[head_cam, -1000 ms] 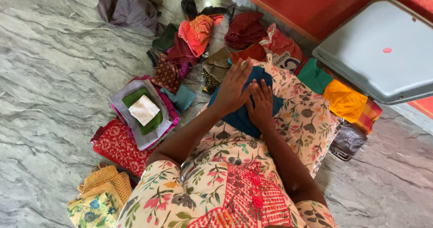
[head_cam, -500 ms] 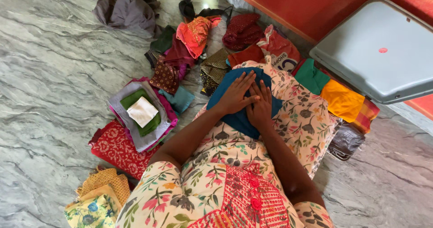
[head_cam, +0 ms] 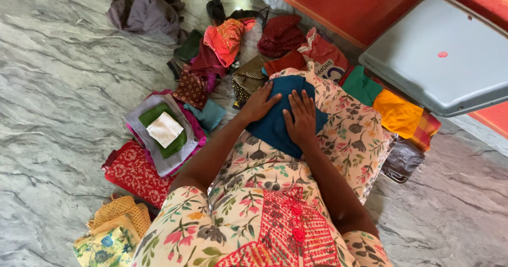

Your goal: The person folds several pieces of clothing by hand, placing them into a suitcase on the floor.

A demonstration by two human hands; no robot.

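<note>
A dark teal cloth [head_cam: 280,123] lies folded on my lap, over my cream floral dress [head_cam: 349,135]. My left hand [head_cam: 260,103] rests flat on its left edge, fingers spread. Beside it my right hand [head_cam: 300,118] presses flat on the cloth's middle, fingers apart and pointing away from me. Neither hand grips anything.
A stack of folded cloths topped by a white piece [head_cam: 165,129] lies left on the marble floor, with a red patterned cloth [head_cam: 135,172] and yellow cloths [head_cam: 114,230] nearer. Loose clothes [head_cam: 227,39] are heaped ahead. Right: green [head_cam: 361,85] and orange [head_cam: 398,113] folded cloths, a grey lid [head_cam: 439,55].
My left hand has slid back from the cloth's far edge to its left side. The right hand stays pressed on the cloth, shifted slightly.
</note>
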